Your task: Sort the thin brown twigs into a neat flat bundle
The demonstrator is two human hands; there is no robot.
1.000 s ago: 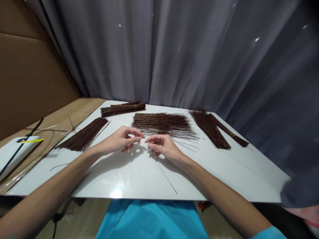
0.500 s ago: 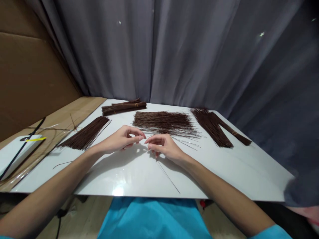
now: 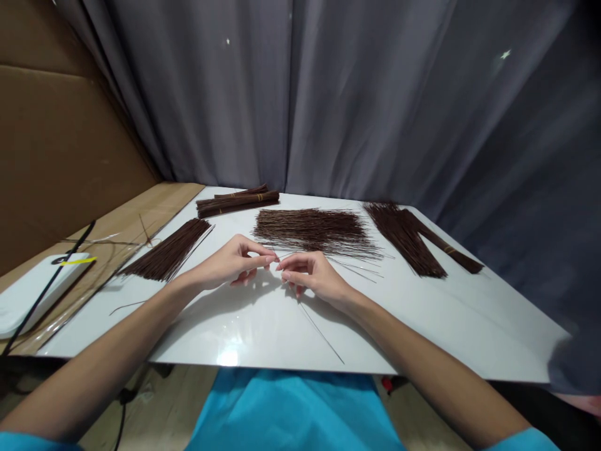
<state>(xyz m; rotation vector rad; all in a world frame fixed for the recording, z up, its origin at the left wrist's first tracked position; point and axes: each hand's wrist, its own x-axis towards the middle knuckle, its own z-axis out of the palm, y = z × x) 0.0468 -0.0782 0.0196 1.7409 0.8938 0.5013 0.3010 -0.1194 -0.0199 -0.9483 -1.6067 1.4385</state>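
right hand [image 3: 312,274] pinches thin strand [image 3: 322,332], tail toward near side; left hand [image 3: 245,261] fingertips pressed together, can't tell on what. light grip avoids kinks.

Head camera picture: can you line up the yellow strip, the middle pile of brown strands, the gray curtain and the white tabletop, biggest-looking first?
1. Gray curtain
2. White tabletop
3. Middle pile of brown strands
4. Yellow strip

That's how they look here; nearness changes sizes.

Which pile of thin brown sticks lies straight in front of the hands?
The broad central pile, just beyond the left hand and right hand; the others lie off to the left or right.
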